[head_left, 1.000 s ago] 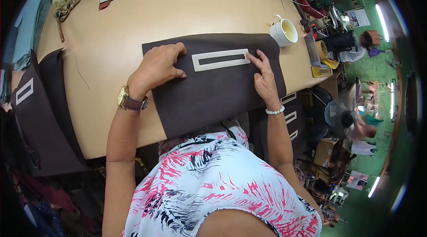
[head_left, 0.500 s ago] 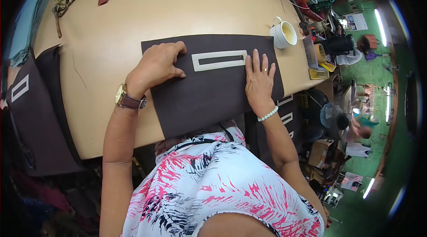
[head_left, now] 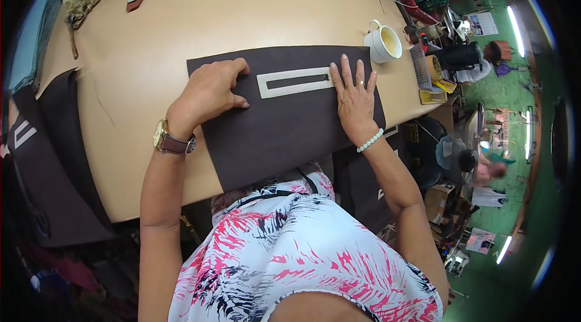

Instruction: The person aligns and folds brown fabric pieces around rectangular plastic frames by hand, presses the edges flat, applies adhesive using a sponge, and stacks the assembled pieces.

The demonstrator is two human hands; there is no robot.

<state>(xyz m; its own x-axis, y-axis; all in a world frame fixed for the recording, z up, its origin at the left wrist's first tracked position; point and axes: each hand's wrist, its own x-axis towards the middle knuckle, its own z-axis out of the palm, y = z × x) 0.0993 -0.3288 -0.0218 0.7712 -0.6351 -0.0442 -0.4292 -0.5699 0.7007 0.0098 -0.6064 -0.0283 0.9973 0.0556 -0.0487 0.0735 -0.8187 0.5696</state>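
A dark fabric panel point(head_left: 284, 134) lies on the table in front of me, reaching over its near edge. On it sits a pale rectangular frame-shaped strip point(head_left: 287, 91) with a dark slot in its middle. My left hand point(head_left: 212, 89) rests on the panel's left part, thumb and index finger apart at the left of the strip, nothing between them. My right hand point(head_left: 356, 101) lies flat with fingers spread on the panel's right part, its index finger touching the strip's right end.
A white cup point(head_left: 384, 43) with yellowish liquid stands beyond the panel's right corner. More dark fabric point(head_left: 60, 159) hangs over the table's left edge. A brush-like tool point(head_left: 78, 4) lies back left. Baskets point(head_left: 422, 68) are at the right. A blurred person point(head_left: 487, 171) is far right.
My right hand has gone from bent fingers at the strip's end to lying flat and spread on the panel, whose right side now looks flatter. My left hand has kept its place on the panel.
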